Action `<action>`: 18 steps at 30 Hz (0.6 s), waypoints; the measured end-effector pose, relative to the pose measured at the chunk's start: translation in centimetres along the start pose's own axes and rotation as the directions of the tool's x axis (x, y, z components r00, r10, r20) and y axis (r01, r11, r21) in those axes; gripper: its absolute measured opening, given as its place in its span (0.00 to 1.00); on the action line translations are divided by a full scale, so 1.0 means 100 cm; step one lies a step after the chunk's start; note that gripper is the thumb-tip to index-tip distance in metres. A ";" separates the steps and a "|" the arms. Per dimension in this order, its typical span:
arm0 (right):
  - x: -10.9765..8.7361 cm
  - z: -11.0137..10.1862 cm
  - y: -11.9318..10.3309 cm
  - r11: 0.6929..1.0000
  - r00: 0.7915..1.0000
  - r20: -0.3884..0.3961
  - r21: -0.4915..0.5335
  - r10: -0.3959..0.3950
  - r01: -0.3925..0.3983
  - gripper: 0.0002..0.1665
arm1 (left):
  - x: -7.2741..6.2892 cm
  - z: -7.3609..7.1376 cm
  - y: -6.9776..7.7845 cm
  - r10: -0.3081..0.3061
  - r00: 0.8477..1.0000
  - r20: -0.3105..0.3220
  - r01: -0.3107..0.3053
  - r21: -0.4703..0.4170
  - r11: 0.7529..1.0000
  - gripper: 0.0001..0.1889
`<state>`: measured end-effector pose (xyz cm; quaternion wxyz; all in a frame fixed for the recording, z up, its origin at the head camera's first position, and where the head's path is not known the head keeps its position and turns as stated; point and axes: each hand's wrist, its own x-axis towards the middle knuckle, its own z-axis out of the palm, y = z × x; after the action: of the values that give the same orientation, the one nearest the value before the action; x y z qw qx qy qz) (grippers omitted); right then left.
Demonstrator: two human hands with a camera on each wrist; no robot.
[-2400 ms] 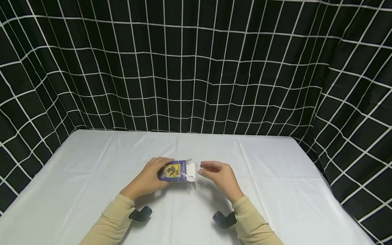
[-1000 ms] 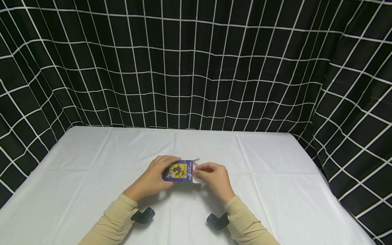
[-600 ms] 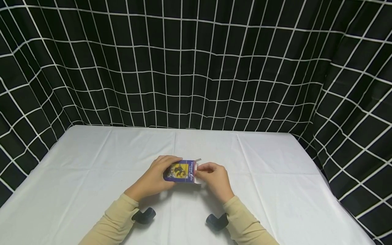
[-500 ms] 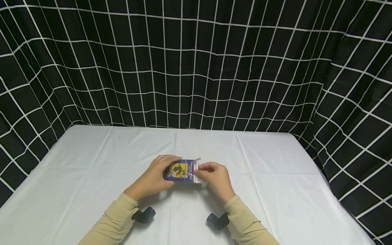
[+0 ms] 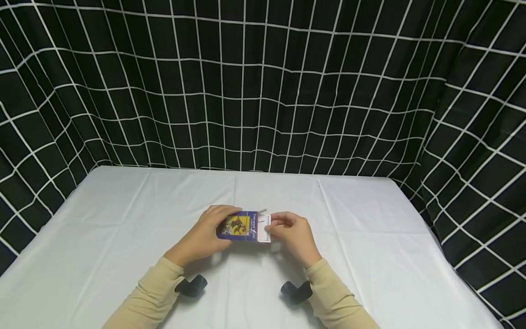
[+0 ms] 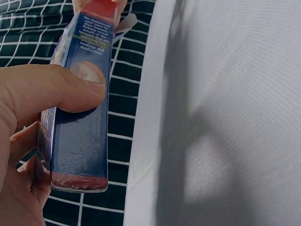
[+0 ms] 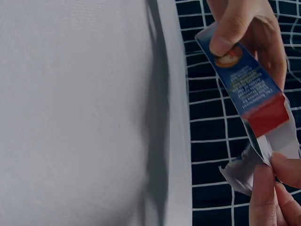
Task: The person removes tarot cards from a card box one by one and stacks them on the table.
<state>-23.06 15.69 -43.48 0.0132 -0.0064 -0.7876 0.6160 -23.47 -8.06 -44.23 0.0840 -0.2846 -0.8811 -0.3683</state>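
My left hand (image 5: 206, 233) grips a blue tarot card box (image 5: 239, 227) with a yellow picture and "Universal Waite" lettering on its face. The thumb lies across the narrow blue side, as the left wrist view shows. The box is held above the table, its opened end to the right. From that end sticks out a white, card-like rectangle (image 5: 263, 228) with a thin border. My right hand (image 5: 295, 234) pinches its outer edge between thumb and fingers. In the right wrist view a torn whitish flap (image 7: 241, 174) hangs beside the pinching fingertips; the box's inside is hidden.
A white cloth (image 5: 144, 214) with fold creases covers the table. Behind and at both sides hangs a black curtain (image 5: 263, 91) with a white grid. Dark wrist-worn pieces (image 5: 192, 286) jut inward from both beige sleeves (image 5: 141, 297).
The right hand came in to the box's opened end and took a pinch there. It has since drawn slightly right, and more of the white rectangle shows. The left hand keeps its grip.
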 end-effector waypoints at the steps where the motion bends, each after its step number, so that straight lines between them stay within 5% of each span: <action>1: 0.000 -0.001 -0.001 1.000 1.000 0.002 0.002 -0.001 0.001 0.19 | 0.000 0.000 0.000 0.001 1.000 -0.001 -0.001 0.002 1.000 0.39; 11: 0.003 -0.011 -0.004 1.000 0.998 0.063 0.016 -0.003 0.002 0.25 | 0.000 -0.002 -0.004 0.001 1.000 0.004 -0.001 0.015 1.000 0.39; 18: 0.005 -0.019 -0.004 1.000 0.998 0.067 0.011 -0.006 0.005 0.20 | 0.000 -0.003 -0.005 -0.024 1.000 0.013 0.024 0.010 1.000 0.39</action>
<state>-23.51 17.48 -42.62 -0.0116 0.0166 -0.7844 0.6200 -23.80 -8.58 -44.31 0.0754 -0.2759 -0.8867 -0.3633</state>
